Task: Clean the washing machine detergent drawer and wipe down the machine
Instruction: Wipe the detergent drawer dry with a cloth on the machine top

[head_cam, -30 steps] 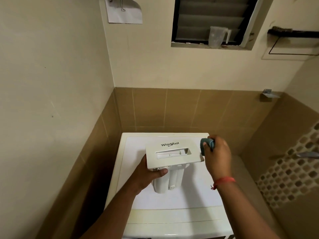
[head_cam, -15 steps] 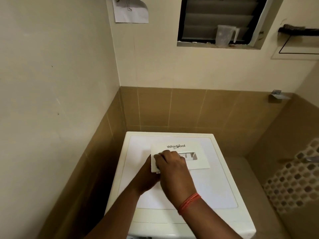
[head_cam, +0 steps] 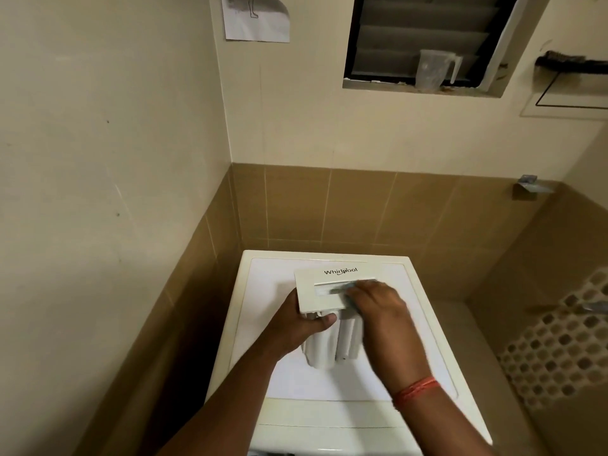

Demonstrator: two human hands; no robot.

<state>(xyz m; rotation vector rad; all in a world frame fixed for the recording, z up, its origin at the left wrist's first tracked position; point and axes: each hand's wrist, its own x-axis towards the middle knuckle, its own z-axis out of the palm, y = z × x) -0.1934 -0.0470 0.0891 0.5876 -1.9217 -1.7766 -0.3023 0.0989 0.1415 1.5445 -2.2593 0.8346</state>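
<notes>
Head view: left hand (head_cam: 296,327) grips detergent drawer (head_cam: 329,324) from the left side, holding it above the washing machine top (head_cam: 263,284), front panel up. Right hand (head_cam: 378,311) presses a blue-grey cloth (head_cam: 343,287) into the panel's handle recess; fingers curled on cloth, blurred.

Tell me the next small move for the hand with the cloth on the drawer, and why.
Probably slide the cloth left along the handle recess. The right hand presses it at the recess's right end, the left part looks not yet covered, and the left hand holds the drawer above the machine.
</notes>
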